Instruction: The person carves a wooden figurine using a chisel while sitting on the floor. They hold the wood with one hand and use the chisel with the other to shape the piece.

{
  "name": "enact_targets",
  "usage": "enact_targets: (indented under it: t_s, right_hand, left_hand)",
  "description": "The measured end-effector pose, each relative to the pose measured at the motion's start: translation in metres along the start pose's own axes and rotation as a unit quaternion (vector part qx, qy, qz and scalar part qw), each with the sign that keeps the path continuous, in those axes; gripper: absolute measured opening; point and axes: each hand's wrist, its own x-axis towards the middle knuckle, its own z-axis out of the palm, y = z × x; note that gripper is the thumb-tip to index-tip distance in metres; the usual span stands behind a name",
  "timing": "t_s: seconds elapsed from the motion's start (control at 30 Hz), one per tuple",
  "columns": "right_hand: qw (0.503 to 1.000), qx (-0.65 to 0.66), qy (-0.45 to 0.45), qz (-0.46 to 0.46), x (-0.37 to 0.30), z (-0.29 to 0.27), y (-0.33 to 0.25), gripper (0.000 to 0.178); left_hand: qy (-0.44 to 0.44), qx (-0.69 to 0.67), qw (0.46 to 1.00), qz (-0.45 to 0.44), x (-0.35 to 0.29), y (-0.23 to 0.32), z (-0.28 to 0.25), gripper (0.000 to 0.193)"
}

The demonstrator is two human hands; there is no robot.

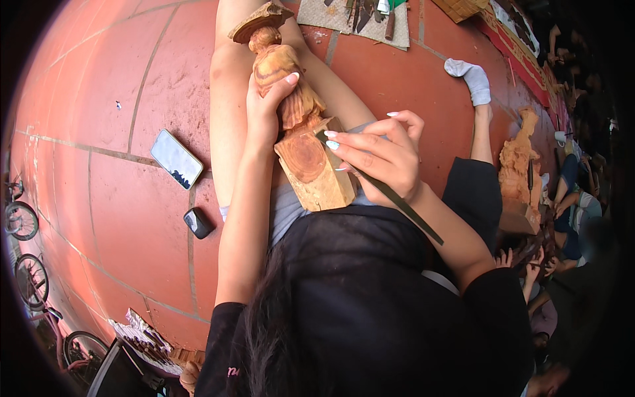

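A carved wooden figure [281,73] on a blocky pale base [312,173] lies across my lap, its wide-topped head pointing away from me. My left hand [266,109] wraps round the figure's middle from the left, thumb on top. In my right hand [387,149] is a long, thin, dark flat file [403,206], pinched between thumb and fingers. Its far tip touches or nearly touches the upper edge of the base; the fingertips partly cover that spot. The file's other end slants back over my right forearm.
On the red tiled floor at left lie a phone [176,159] and a small black case [198,223]. Several tools rest on a mat [317,14] ahead. Another person's socked foot [471,76] and a larger carving [519,162] are at right; bicycles [32,281] stand far left.
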Motion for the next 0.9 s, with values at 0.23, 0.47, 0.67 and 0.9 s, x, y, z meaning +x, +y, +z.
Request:
enact_targets:
  t_s: [0.23,0.47,0.67,0.9]
  right_hand:
    - [0.998,-0.001,-0.057,-0.01,-0.01,-0.017,-0.002,0.015]
    - [1.0,-0.019,-0.017,-0.016,0.005,0.011,0.011,0.024]
    - [0.997,-0.009,-0.075,0.005,-0.02,-0.008,-0.003,0.017]
    - [0.999,-0.012,-0.05,-0.011,0.012,0.002,0.015,0.02]
  left_hand:
    - [0.004,-0.015,1.0,0.004,0.01,-0.009,-0.006,0.049]
    - [0.0,-0.016,1.0,0.004,0.013,-0.008,-0.012,0.049]
    - [0.017,-0.005,1.0,0.001,0.011,-0.011,-0.012,0.048]
    - [0.007,-0.01,1.0,0.009,0.01,-0.011,-0.02,0.048]
